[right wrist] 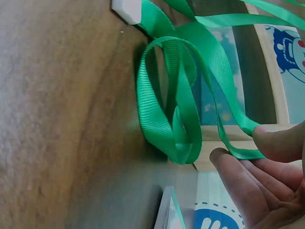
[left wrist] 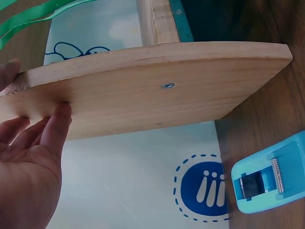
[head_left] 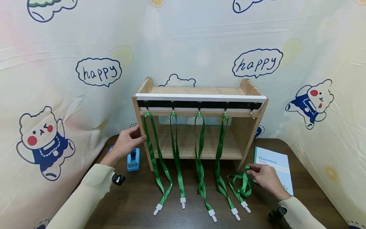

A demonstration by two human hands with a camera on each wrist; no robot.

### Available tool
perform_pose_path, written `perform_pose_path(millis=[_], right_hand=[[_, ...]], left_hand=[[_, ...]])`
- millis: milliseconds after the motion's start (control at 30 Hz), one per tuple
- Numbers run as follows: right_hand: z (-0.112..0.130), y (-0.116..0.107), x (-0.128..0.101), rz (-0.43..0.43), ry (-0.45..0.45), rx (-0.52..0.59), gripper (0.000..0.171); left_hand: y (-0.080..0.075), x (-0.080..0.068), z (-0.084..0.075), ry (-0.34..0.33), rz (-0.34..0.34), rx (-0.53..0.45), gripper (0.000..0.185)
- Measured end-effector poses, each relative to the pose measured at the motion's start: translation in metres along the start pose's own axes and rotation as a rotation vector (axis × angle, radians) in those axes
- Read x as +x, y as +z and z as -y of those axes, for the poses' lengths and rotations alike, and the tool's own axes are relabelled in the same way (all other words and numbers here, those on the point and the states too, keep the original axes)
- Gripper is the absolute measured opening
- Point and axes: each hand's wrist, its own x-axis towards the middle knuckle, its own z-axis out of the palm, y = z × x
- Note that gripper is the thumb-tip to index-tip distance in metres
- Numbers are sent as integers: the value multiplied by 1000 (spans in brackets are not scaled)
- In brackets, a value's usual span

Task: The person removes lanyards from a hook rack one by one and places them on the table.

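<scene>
A small wooden shelf [head_left: 248, 130] stands on the table, with a black strip of hooks along its front. Several green lanyards [head_left: 200, 152] with white clips hang from these hooks; the rightmost hook [head_left: 252, 114] holds none. My left hand [head_left: 125, 143] grips the shelf's left side panel [left wrist: 128, 90], thumb at the front edge and fingertips against the outer face. Between thumb and fingers, my right hand [head_left: 267, 178] pinches the loop of another green lanyard [right wrist: 214, 71]. The rest of that lanyard lies bunched low, its white clip [head_left: 245, 206] near the tabletop.
Behind the right hand lies a white and blue book [head_left: 281, 168] on the brown table [head_left: 177, 219]. A blue tape dispenser [head_left: 133, 160] sits left of the shelf, close to the left hand. A patterned cloth [head_left: 186, 38] surrounds the table at the back and sides.
</scene>
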Motion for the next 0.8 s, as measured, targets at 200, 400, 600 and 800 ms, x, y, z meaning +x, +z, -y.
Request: perform_pose_path(millis=[200,400,600,800], right_hand=[[1,0,0,-16,-26,-13,26],[7,-12,0,-110,-35,-17,28],[17,-40,-5,-197,-57,125,36],[28,-68,-7,-150,-158,492,49]], left_hand=[[0,-1,0,3,1,1,61],[0,-1,1,-1,-6,4,61],[1,0,1,3,-2,1,62],[1,1,1,5,-4,-4,62]])
